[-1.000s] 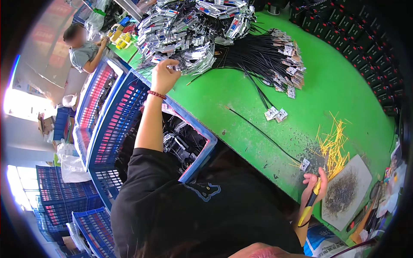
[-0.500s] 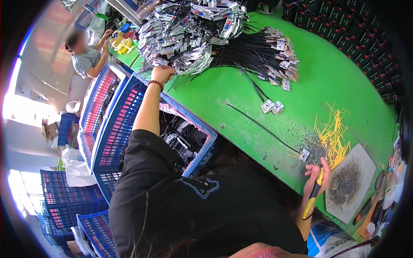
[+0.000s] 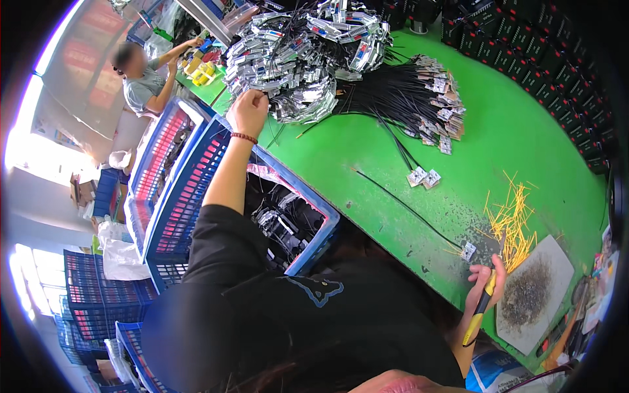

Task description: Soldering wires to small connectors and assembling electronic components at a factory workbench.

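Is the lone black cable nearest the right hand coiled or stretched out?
Stretched out: the cable runs nearly straight, without loops, across the green tabletop.

A slim yellow-and-black tool [image 3: 483,302] is held slanted in the right hand [image 3: 498,283], near right. Silver metal parts [image 3: 282,62] are heaped at the far left, beside the left hand [image 3: 249,114].

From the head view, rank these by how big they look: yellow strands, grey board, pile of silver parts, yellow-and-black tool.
Largest to smallest, as pictured:
1. Pile of silver parts
2. Grey board
3. Yellow strands, taken as one heap
4. Yellow-and-black tool, partly covered by the right hand
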### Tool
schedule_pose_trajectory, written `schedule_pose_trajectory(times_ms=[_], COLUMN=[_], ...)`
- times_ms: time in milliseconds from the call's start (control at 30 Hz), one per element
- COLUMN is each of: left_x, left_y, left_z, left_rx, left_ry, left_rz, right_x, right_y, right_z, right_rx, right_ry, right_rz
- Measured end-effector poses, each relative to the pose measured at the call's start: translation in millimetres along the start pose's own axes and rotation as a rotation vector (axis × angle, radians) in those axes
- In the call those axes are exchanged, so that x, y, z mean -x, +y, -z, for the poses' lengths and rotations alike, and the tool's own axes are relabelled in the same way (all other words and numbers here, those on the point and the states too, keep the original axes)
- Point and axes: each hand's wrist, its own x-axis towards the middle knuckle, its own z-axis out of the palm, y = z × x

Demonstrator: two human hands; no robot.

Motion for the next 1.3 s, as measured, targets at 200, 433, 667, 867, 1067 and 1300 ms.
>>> schedule_pose_trajectory(times_ms=[200,433,667,867,1067,1300], left_x=[-3,-6,-11,-21,-5,54], left_y=[33,50,89,107,136,253], left_z=[11,-2,-31,-52,1,141], left_rx=[-0.078,-0.121,0.431,0.403,1.013,1.262], left_ry=[0.201,0.247,0.087,0.305,0.164,-0.295], left_rz=[-0.385,-0.526,-0.032,0.201,0.012,-0.369], right_x=[-4,-3,-3,-7,-2,-12], right_y=[0,-3,-1,-1,-4,-61], right_z=[0,-2,-1,-1,1,32], right_rx=[0.006,-0.010,-0.053,-0.075,-0.080,-0.193], right_ry=[-0.009,0.038,-0.003,-0.030,0.015,-0.030], right_rz=[0.005,-0.012,0.035,0.101,0.088,0.226])
